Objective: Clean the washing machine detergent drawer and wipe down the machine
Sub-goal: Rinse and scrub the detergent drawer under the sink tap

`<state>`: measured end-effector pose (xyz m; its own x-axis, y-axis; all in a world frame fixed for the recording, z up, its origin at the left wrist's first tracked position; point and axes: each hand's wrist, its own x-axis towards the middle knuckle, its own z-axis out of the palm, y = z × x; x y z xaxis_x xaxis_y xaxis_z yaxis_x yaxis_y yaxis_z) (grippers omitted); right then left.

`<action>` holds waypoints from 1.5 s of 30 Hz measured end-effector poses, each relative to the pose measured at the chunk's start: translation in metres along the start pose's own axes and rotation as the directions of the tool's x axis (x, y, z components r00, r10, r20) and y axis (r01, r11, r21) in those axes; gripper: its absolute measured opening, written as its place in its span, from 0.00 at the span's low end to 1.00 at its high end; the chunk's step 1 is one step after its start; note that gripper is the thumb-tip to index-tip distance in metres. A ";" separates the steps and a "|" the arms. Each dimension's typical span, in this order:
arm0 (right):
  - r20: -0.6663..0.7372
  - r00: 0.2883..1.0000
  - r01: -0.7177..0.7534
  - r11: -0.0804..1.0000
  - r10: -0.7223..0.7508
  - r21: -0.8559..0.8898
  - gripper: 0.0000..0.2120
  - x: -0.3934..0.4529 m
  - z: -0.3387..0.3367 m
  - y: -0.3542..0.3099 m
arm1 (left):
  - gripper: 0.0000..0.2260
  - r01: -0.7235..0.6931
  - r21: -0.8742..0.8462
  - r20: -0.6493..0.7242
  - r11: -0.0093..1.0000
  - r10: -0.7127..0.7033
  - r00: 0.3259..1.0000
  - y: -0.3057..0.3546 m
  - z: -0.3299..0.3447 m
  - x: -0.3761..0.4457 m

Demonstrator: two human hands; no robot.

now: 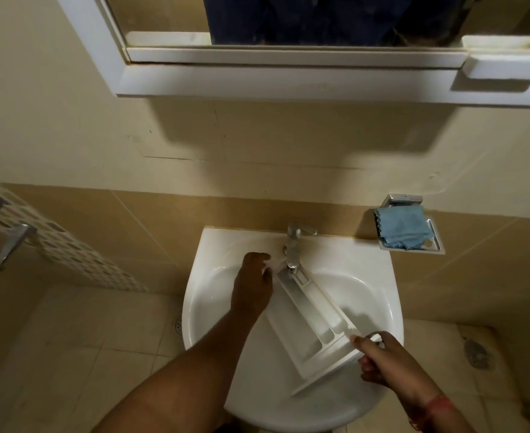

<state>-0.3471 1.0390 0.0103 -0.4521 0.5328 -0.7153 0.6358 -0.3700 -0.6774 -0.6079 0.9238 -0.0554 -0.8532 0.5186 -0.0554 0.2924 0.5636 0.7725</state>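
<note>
- Floor of pale square tiles spreads at the left, with a round drain cover half hidden behind the basin's edge.
- White ceramic washbasin holds the long white plastic detergent drawer, which lies slantwise across the bowl, its far end under the chrome tap and its front panel near the basin's near right rim.
- Drawer's compartments face up; whether anything lies in them cannot be told.
- Left hand reaches in over the bowl, arm outstretched, fingers curled on the drawer's far end beside the tap.
- Right hand grips the drawer's near end, thumb on top, fingers wrapped beneath; a red thread band circles the wrist.
- Metal wall-mounted soap tray, right of the tap, carries a folded light blue cloth.
- White-framed mirror cabinet hangs above.
- No writing is legible on anything.
</note>
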 end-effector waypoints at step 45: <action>-0.290 0.765 0.317 0.728 -0.575 -0.607 0.12 0.061 0.009 -0.036 | 0.21 0.607 -0.724 0.309 0.329 -0.632 0.711 -0.001 0.029 -0.052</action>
<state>-0.4032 1.0786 -0.0106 -0.5298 0.8413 -0.1075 0.6994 0.3617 -0.6165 -0.5513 0.9144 -0.0717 -0.6579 0.2112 -0.7229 -0.7341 0.0344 0.6781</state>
